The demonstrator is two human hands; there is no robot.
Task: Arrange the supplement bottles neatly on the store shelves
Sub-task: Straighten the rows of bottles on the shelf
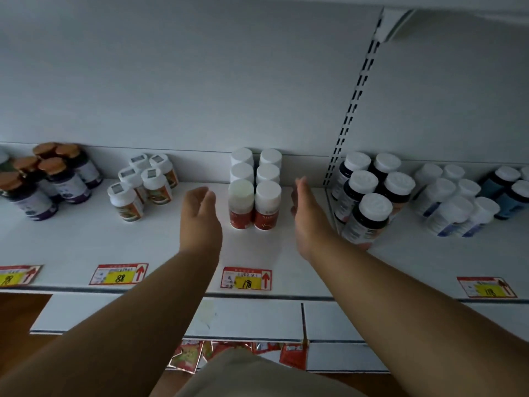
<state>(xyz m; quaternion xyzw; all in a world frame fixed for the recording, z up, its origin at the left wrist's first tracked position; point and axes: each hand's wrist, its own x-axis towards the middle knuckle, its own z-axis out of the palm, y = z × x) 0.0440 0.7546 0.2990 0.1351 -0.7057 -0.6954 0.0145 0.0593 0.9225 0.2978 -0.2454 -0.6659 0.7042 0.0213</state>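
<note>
The red-label bottles [255, 190] stand upright on the white shelf [86, 247], their long axis vertical and the labels facing the near edge. They form two columns of three that run from near to far, close to the back wall. Each bottle is a round plastic cylinder with a smooth white cap; the red label writing is too small to read.

The left hand [200, 213] hovers just left of the group, fingers loosely curled, holding nothing. The right hand [307, 213] is just right of the group, fingers straight and together, palm turned toward the bottles, and also holds nothing. Neither hand clearly touches a bottle.

Below the group, on the near shelf edge, is a red price tag [246, 278] with a yellow field reading "198" and a red arrow pointing up. A second tag [118, 274] farther left reads "88".

To the left stand white bottles with orange labels [141, 186], and to the right dark bottles with ribbed white caps [369, 193].
</note>
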